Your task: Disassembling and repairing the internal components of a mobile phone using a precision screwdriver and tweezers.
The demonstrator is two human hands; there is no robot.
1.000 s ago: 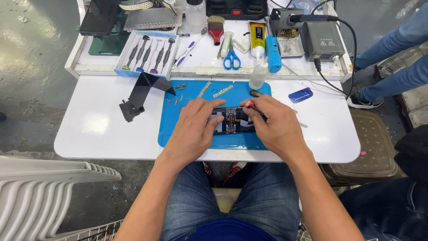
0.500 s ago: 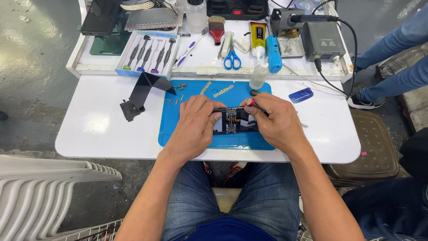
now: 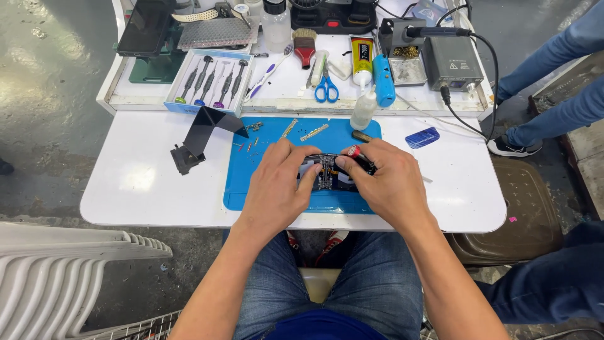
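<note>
1. Blue work mat (image 3: pixel 258 189) lies on the white table (image 3: pixel 145 189); an opened phone (image 3: pixel 327 173), circuitry exposed, rests on it between both hands.
2. Left hand (image 3: pixel 277 189): fingers curled over the phone's left end, pinning it to the mat.
3. Right hand (image 3: pixel 390 186): fingers closed around a red-capped screwdriver (image 3: pixel 355 154), tip angled down toward the phone's interior; the tip itself is hidden.
4. Loose screws (image 3: pixel 248 146) and small metal strips (image 3: pixel 313 132) lie on the mat just beyond the left hand.
5. Risk, judged: a slipping tip could gouge the board if the left hand's hold relaxes.
6. Risk, judged: a wrist brushing the loose screws could scatter them off the mat.
</note>
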